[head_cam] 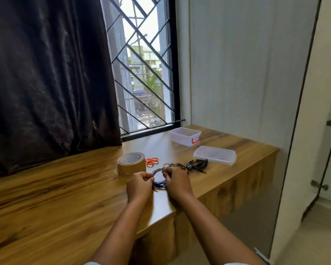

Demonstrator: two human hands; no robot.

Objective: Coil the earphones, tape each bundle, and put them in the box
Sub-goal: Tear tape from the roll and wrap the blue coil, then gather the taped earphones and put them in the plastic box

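Your left hand (139,185) and right hand (177,183) cover both sides of the blue earphones (158,181), so where your fingers meet the cable is hidden. The scissors (152,161) lose their blades behind the tape roll (131,163). The dark earphone tangle (196,165) is too small to count strands.

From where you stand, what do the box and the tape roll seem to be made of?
The box: likely translucent plastic, smooth; its walls look milky and let light through. The tape roll: brown, probably plastic packing tape; its side has a faint sheen.
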